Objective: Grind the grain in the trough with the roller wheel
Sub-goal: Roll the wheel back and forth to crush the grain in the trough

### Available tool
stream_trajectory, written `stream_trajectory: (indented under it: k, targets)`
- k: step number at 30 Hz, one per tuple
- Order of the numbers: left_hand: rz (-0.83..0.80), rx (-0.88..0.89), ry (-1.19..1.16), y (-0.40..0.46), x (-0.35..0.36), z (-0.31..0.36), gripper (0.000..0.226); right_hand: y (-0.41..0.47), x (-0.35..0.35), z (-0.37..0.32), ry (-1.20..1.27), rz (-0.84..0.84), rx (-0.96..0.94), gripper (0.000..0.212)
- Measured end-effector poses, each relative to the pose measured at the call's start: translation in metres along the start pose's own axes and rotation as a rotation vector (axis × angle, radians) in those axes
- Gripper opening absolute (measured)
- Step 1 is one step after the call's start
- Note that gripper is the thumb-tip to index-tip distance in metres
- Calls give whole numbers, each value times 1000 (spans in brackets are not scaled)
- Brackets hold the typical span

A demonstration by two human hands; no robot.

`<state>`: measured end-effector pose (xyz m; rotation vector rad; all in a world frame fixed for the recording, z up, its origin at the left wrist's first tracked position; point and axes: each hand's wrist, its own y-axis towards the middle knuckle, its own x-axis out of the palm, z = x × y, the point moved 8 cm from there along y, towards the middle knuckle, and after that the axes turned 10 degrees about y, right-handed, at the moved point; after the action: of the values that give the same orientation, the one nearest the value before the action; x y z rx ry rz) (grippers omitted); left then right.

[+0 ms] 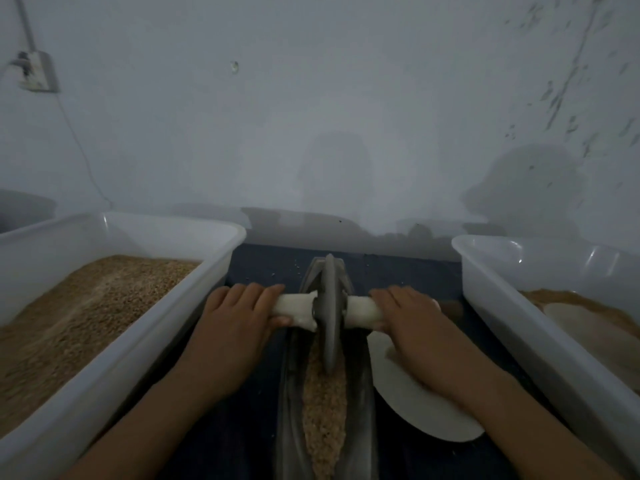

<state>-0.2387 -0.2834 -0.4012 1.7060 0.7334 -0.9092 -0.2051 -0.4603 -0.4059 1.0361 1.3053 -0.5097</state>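
Gripping the white axle, my left hand has a tub of whole grain outside it. Between my hands, the roller wheel stands upright in the trough, on crushed grain. My right hand grips the axle's other end above a white disc; a second tub sits outside it.
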Motion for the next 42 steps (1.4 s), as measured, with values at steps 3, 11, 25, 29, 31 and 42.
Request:
stream_trajectory:
  k: [3,11,25,29,31,42]
  targets:
    - [-20,27,7,1,4,-1,72,0,8,2,-35,30,-11,47]
    - [-288,216,-88,-22,-15,5,67,-37,-17,-33,117,-306,-95,11]
    - [-76,-59,91,13,6,1,57,4,5,5,29,5,35,37]
    - [-76,-5,44,8,4,0,63,0,7,-1,-26,-38,5,36]
    - [-144,42,29,-1,1,0,73,-9,1,-11,-25,-98,-33,25]
    - [-369,191,-76,-27,-14,5,98,-39,-26,-38,117,-310,-99,18]
